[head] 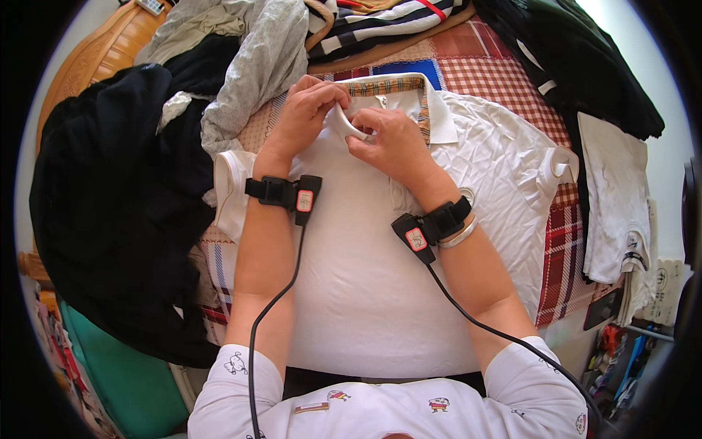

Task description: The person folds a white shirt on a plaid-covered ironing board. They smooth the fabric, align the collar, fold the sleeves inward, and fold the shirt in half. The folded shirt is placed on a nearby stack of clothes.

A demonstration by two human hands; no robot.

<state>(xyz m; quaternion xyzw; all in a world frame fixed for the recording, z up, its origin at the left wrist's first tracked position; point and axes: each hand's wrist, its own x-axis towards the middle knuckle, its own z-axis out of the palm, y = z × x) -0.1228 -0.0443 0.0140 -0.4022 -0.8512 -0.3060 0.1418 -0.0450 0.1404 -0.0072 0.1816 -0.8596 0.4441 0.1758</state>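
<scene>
A white short-sleeved polo shirt [351, 285] lies spread on its back across a patchwork bed cover, its neck pointing away from me. Its collar [443, 122] has tan plaid trim inside. My left hand [307, 112] pinches the collar's left part from above, fingertips curled over the fabric. Just right of it, my right hand [389, 137] grips the folded collar edge near its point, between thumb and fingers. The shirt's right half is wrinkled, and its right sleeve cuff [562, 164] is partly folded. The left sleeve [233, 186] shows beside my left forearm.
Black clothing [109, 208] is heaped at the left, beside a grey garment [263, 66]. A striped cloth [384, 27] lies at the far edge. Black garments [592, 66] and a folded white garment [611, 203] are at the right. Cables run from both wrist devices.
</scene>
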